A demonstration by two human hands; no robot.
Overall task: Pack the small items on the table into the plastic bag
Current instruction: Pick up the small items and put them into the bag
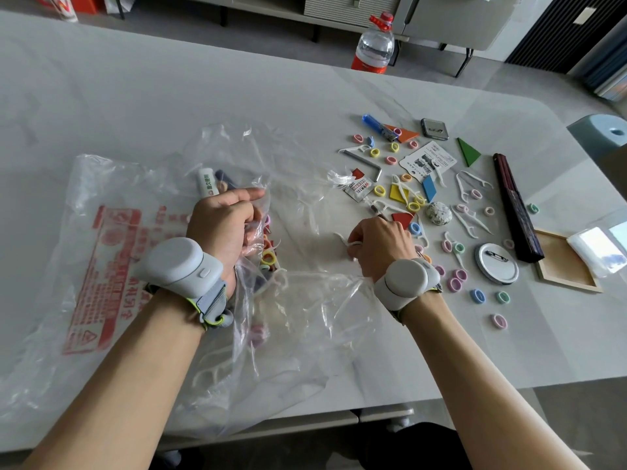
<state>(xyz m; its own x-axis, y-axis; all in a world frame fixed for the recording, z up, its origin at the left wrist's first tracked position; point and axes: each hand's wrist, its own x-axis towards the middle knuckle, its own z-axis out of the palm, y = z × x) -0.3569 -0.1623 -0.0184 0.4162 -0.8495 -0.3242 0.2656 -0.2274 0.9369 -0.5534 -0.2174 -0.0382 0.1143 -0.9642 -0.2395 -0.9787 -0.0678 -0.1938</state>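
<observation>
1. Tabletop (169, 96) shows bare grey surface from the plastic bag (112, 198) out to the far edge and the far-left corner.
2. The bag lies crumpled on the left half, and its folds reach the near edge.
3. Small items (407, 184) lie scattered over the right half. A dark folded fan (515, 208) and a wooden frame (563, 262) sit nearest the right edge.
4. Left hand (224, 225): its fingers are curled and grip the bag's film at the mouth, with the forefinger lying straighter.
5. Right hand (380, 245): its fingers are curled and pinch a white floss pick (353, 244) over the film, just beside the scatter.
6. Inside the bag are coloured rings (268, 257), a white tube (207, 183) and more picks (210, 371).
</observation>
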